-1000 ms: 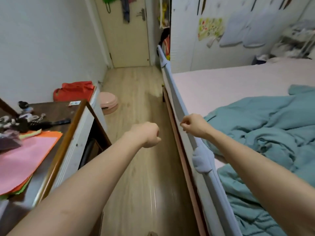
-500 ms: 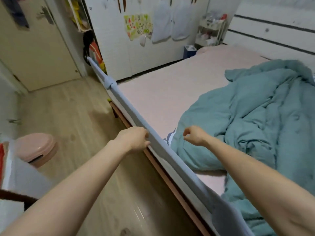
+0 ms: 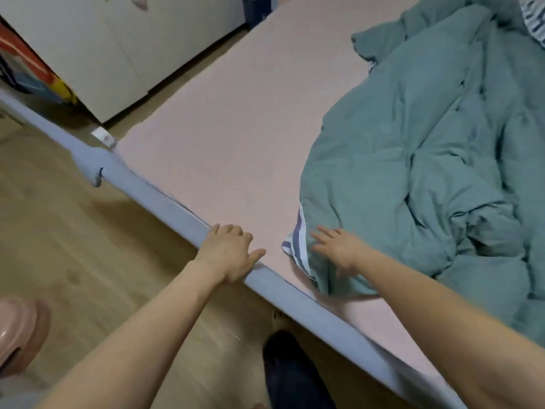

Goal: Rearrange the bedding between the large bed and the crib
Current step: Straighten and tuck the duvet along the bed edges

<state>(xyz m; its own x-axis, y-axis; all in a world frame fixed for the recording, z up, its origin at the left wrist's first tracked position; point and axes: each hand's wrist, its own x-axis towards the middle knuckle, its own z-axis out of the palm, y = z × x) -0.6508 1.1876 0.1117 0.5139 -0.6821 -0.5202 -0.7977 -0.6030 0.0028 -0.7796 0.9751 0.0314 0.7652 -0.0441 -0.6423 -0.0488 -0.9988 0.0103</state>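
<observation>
Both hands have come down since half a second back: the left hand (image 3: pixel 228 253), then a fist just off the rail, now sits on top of the bed rail (image 3: pixel 165 202) with fingers curled over it and thumb stretched along the mattress side, and the right hand (image 3: pixel 339 249), then closed above the quilt, now lies with fingers spread and straight on the quilt's near corner

Seen from the head camera, the green quilt (image 3: pixel 427 149) is bunched in soft, deep folds over the right half of the bed, its corner turned back to show a blue and white striped underside (image 3: pixel 296 240). A smooth pink sheet (image 3: pixel 236 119) covers the bare mattress to its left. The rail is a long padded grey tube running diagonally between the wooden floor (image 3: pixel 67 237) and the mattress, standing between the person and the quilt. White cupboard doors (image 3: pixel 124 39) stand beyond the bed's far end. A round pink plastic thing (image 3: pixel 20 332) sits on the floor at lower left, and a dark trouser leg (image 3: pixel 292 376) shows below the rail
</observation>
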